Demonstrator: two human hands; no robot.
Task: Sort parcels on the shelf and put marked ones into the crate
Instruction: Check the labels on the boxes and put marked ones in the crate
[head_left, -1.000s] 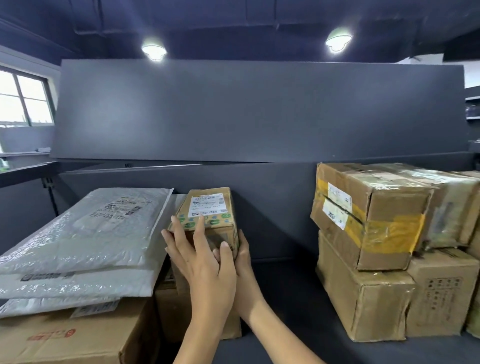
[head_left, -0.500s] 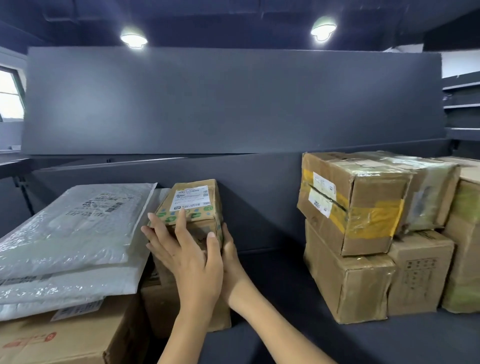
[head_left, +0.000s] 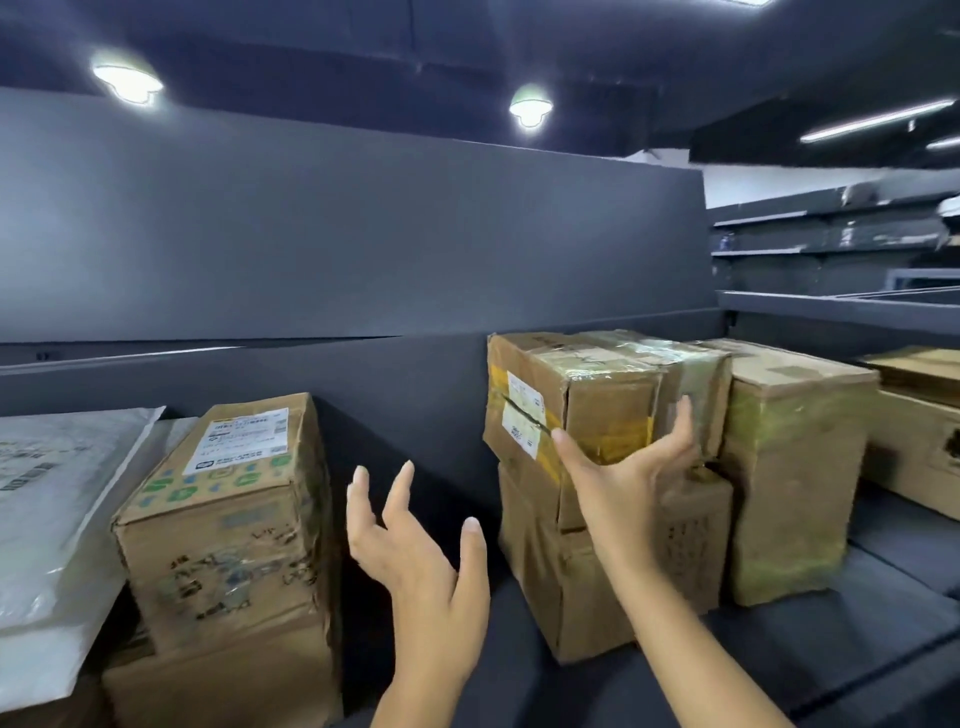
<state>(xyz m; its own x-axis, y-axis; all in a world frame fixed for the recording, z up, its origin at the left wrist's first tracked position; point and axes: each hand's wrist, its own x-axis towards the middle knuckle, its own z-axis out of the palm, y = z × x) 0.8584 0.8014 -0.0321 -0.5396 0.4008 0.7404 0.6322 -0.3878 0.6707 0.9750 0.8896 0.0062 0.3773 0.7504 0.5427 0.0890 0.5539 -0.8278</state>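
Note:
A small cardboard parcel (head_left: 228, 514) with a white label and green print rests on a larger box (head_left: 223, 675) at the left of the dark shelf (head_left: 779, 639). My left hand (head_left: 421, 561) hovers open in the gap to its right, holding nothing. My right hand (head_left: 628, 478) is open, fingers spread against the front of a taped parcel (head_left: 597, 395) with yellow tape and white labels, which lies on top of a taller box (head_left: 582, 587). No crate is in view.
White padded mailers (head_left: 57, 499) are stacked at the far left. A tall box with greenish tape (head_left: 789, 478) and another carton (head_left: 919, 431) stand at the right. The grey shelf back panel (head_left: 363, 249) rises behind; further shelving stands far right.
Both hands have let go of the small labelled parcel and moved right. The view has swung right, and my right hand has reached the taped parcel on the stack.

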